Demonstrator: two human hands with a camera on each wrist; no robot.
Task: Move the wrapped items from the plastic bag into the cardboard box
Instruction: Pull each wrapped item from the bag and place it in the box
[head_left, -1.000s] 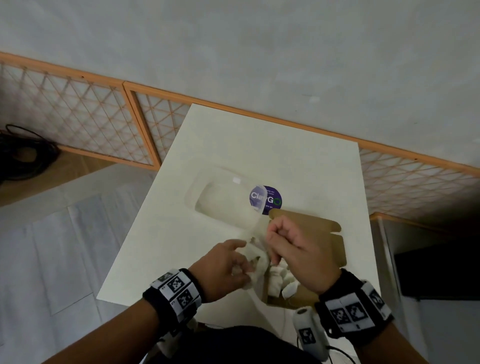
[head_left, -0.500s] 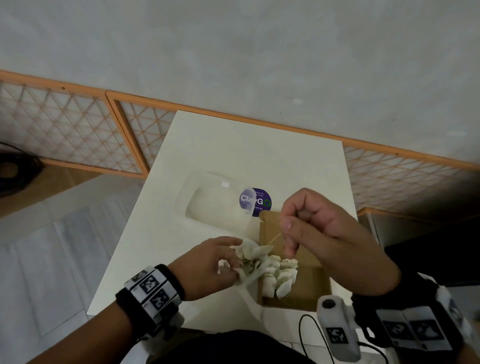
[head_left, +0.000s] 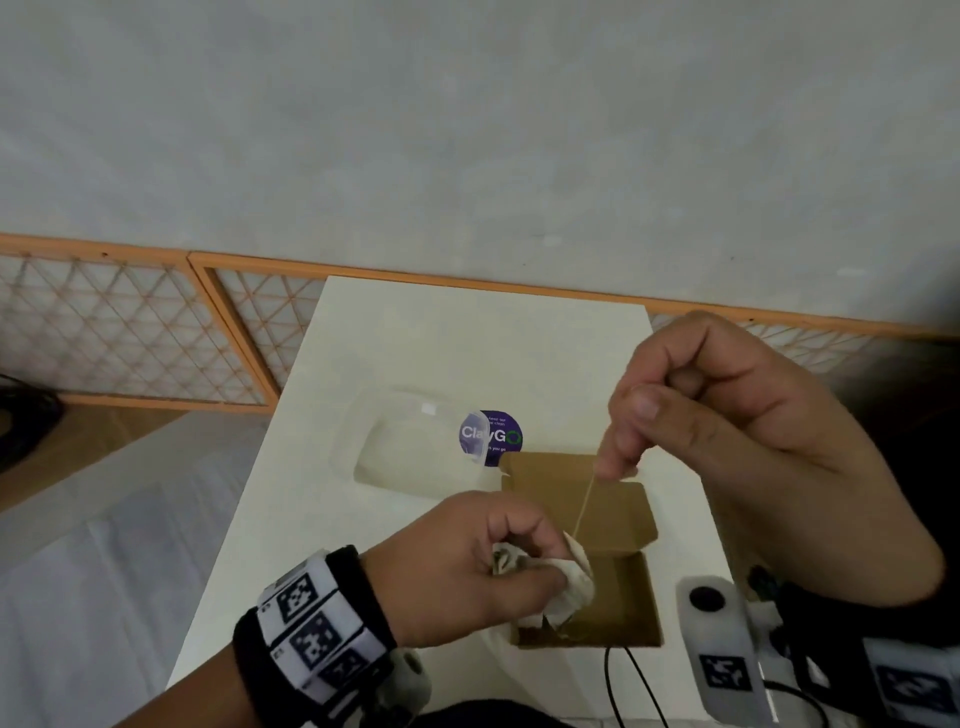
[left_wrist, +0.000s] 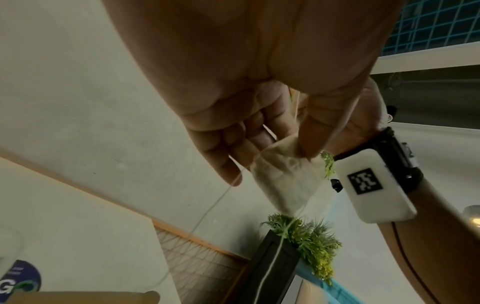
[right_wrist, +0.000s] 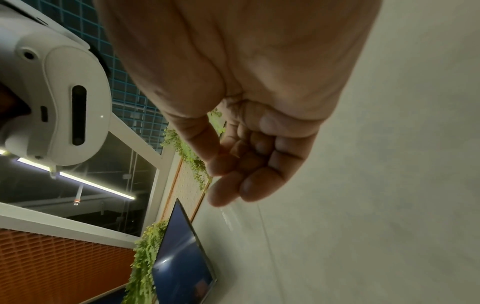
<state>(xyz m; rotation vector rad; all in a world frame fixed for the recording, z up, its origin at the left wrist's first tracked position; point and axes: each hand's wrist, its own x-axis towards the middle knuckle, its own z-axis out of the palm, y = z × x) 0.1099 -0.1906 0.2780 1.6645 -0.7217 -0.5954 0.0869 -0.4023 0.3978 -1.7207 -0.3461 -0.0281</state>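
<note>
While the open cardboard box (head_left: 602, 525) is sitting on the white bench (head_left: 467, 343) near its front edge, the left hand (head_left: 467, 566) is hovering at the box's left wall, its fingers curled around a crumpled bunch of small white wrapped items (head_left: 566, 582) that is hanging partly over the box's opening. From the left wrist view, the thumb and fingers are pinching one pale pouch-like wrapped item (left_wrist: 283, 181), with thin strings trailing down from it. Above the box's raised back flap, the right hand (head_left: 727, 431) is lifted clear of the bench, its fingertips (head_left: 618, 462) pinching the upper end of a thin string (head_left: 584, 504) that is running taut and slanted down to the bunch in the left hand. The right wrist view is showing the right hand's fingers curled in against the thumb, though the string itself is too fine to make out there. Only brown cardboard is showing inside the box where the left hand is not covering it. Behind the box and to its left, a clear plastic bag (head_left: 405, 441) is lying flat on the bench, with a round purple sticker (head_left: 491, 436) on it just beside the box's back flap. A black cable (head_left: 623, 680) is running off the bench's front edge just in front of the box.
</note>
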